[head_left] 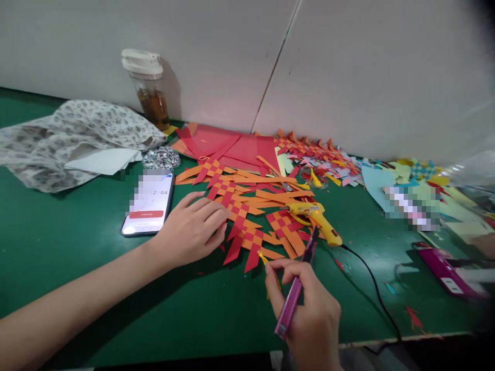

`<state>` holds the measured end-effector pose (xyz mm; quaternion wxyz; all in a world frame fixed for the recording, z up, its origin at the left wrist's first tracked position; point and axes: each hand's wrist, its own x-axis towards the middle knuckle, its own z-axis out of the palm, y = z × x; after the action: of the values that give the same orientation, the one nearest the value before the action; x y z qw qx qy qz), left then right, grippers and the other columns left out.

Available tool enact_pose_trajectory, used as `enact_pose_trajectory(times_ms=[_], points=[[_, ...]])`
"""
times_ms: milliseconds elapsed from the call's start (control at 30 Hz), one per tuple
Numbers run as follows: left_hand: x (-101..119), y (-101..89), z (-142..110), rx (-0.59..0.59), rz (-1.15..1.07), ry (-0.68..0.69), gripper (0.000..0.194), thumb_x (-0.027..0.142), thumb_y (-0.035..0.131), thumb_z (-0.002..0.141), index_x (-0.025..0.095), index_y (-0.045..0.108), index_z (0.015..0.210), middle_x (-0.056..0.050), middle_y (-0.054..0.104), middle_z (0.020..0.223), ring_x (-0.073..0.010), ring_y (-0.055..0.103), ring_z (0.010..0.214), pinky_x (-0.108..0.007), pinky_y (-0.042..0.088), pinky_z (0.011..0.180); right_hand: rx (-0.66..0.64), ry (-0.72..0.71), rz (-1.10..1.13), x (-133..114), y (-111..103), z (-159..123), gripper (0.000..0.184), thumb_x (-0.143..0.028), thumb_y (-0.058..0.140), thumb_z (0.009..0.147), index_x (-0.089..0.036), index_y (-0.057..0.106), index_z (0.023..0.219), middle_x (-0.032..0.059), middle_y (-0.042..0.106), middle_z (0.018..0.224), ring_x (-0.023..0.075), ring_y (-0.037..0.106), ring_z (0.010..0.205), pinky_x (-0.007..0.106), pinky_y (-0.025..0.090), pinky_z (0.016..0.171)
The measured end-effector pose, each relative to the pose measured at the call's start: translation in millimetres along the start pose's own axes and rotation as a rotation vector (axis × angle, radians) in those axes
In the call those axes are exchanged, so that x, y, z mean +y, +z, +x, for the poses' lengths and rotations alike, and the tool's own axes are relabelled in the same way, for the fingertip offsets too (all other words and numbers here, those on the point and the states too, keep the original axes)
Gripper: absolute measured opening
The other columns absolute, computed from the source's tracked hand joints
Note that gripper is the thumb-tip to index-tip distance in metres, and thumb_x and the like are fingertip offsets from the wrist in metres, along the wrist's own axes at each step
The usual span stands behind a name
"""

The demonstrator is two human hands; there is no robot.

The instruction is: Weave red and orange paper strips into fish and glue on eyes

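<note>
My left hand (199, 226) lies on the table with its fingers stretched over the left edge of a woven red-and-orange paper piece (232, 206). In my right hand (309, 304) a purple utility knife (291, 304) is held slanted, its dark tip up by the glue gun. Thumb and forefinger of that hand also pinch a yellow tassel (262, 256) at the lower end of the woven piece. A smaller checkered paper piece (284, 225) lies to the right, beside the yellow glue gun (315, 214).
A phone (149, 201) and a patterned cloth (88, 129) are left, with a tea bottle (150, 98) by the wall. Red paper sheets (228, 149) and woven scraps (309, 147) lie behind. The glue gun's black cord (373, 281) crosses the right side near a purple case (441, 270).
</note>
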<state>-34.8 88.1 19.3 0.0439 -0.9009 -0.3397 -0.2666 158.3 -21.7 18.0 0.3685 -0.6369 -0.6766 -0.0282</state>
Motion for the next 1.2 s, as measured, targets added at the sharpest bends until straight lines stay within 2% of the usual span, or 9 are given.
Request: enact_pose_trajectory(times_ms=[133, 267, 400, 600, 667, 767, 867, 1033, 1200], points=[[-1.9, -1.1, -2.0, 0.002, -0.040, -0.013, 0.019, 0.016, 0.045, 0.080, 0.017, 0.056, 0.096, -0.004, 0.066, 0.091, -0.0203, 0.059, 0.088, -0.041, 0.034, 0.092, 0.023, 0.020, 0.061, -7.5, -6.6, 17.5, 0.025, -0.017, 0.061, 0.075, -0.022, 0.037, 0.067, -0.0023, 0.062, 0.069, 0.0114, 0.063, 0.062, 0.020, 0.044, 0.057], [0.0, -7.9, -4.0, -0.084, -0.113, 0.053, 0.036, 0.017, 0.050, 0.069, 0.017, 0.053, 0.105, -0.007, 0.062, 0.107, -0.0250, 0.054, 0.099, -0.047, 0.024, 0.100, 0.053, 0.049, 0.118, -15.5, -13.4, 29.7, 0.025, -0.018, 0.062, 0.074, -0.022, 0.038, 0.066, -0.0024, 0.063, 0.070, 0.0115, 0.063, 0.063, 0.020, 0.047, 0.059], [-0.4, -7.6, -7.2, -0.125, -0.115, 0.071, 0.040, 0.016, 0.049, 0.065, 0.016, 0.052, 0.105, -0.008, 0.059, 0.111, -0.0260, 0.052, 0.101, -0.049, 0.018, 0.103, 0.056, 0.067, 0.154, -24.6, -28.8, 32.4, 0.028, -0.022, 0.066, 0.070, -0.022, 0.039, 0.065, -0.0036, 0.059, 0.065, 0.0095, 0.057, 0.052, 0.020, 0.045, 0.052], [-7.1, 1.5, -9.5, -0.104, -0.092, -0.012, 0.029, 0.011, 0.046, 0.069, 0.016, 0.052, 0.097, -0.007, 0.062, 0.100, -0.0224, 0.054, 0.095, -0.043, 0.026, 0.097, 0.362, 0.268, 0.083, -25.4, -45.9, 31.3, 0.029, -0.032, 0.068, 0.068, -0.021, 0.041, 0.066, -0.0040, 0.055, 0.064, 0.0040, 0.028, 0.034, 0.024, 0.025, 0.037], [-6.4, 3.4, -8.4, -0.121, -0.114, -0.027, 0.022, 0.018, 0.045, 0.076, 0.018, 0.052, 0.097, -0.006, 0.061, 0.099, -0.0216, 0.054, 0.095, -0.042, 0.028, 0.096, 0.366, 0.291, 0.086, -21.6, -47.2, 32.4, 0.029, -0.033, 0.068, 0.068, -0.021, 0.042, 0.067, -0.0030, 0.056, 0.066, 0.0054, 0.034, 0.038, 0.024, 0.029, 0.041], [-2.7, 8.7, -6.6, -0.178, -0.137, -0.094, 0.028, 0.040, 0.045, 0.082, 0.019, 0.051, 0.099, -0.007, 0.059, 0.101, -0.0232, 0.052, 0.095, -0.042, 0.033, 0.090, 0.313, 0.248, 0.105, -16.8, -47.2, 34.2, 0.026, -0.030, 0.066, 0.071, -0.022, 0.042, 0.067, -0.0023, 0.054, 0.064, 0.0112, 0.052, 0.055, 0.024, 0.040, 0.056], [0.3, 17.3, -5.9, -0.208, -0.110, -0.219, 0.044, 0.057, 0.046, 0.076, 0.017, 0.051, 0.095, -0.008, 0.058, 0.098, -0.0256, 0.051, 0.091, -0.042, 0.037, 0.082, 0.244, 0.166, 0.133, -12.7, -44.2, 37.2, 0.023, -0.026, 0.064, 0.073, -0.022, 0.042, 0.068, -0.0031, 0.054, 0.062, 0.0105, 0.053, 0.055, 0.022, 0.040, 0.054], [-0.1, 24.3, -4.3, -0.214, -0.109, -0.242, 0.043, 0.060, 0.045, 0.076, 0.018, 0.051, 0.087, -0.006, 0.057, 0.093, -0.0249, 0.050, 0.087, -0.040, 0.036, 0.078, -0.022, -0.009, 0.112, -5.1, -22.2, 59.1, 0.019, -0.026, 0.060, 0.076, -0.022, 0.043, 0.070, -0.0047, 0.053, 0.057, 0.0095, 0.052, 0.048, 0.021, 0.038, 0.048], [-0.8, 23.4, -3.2, -0.215, -0.097, -0.222, 0.042, 0.058, 0.039, 0.081, 0.019, 0.051, 0.087, -0.006, 0.056, 0.091, -0.0234, 0.050, 0.084, -0.037, 0.035, 0.074, -0.319, -0.173, 0.104, -3.4, 27.0, 108.7, 0.010, -0.017, 0.050, 0.076, -0.022, 0.042, 0.075, -0.0042, 0.052, 0.061, 0.0117, 0.050, 0.053, 0.022, 0.035, 0.053]])
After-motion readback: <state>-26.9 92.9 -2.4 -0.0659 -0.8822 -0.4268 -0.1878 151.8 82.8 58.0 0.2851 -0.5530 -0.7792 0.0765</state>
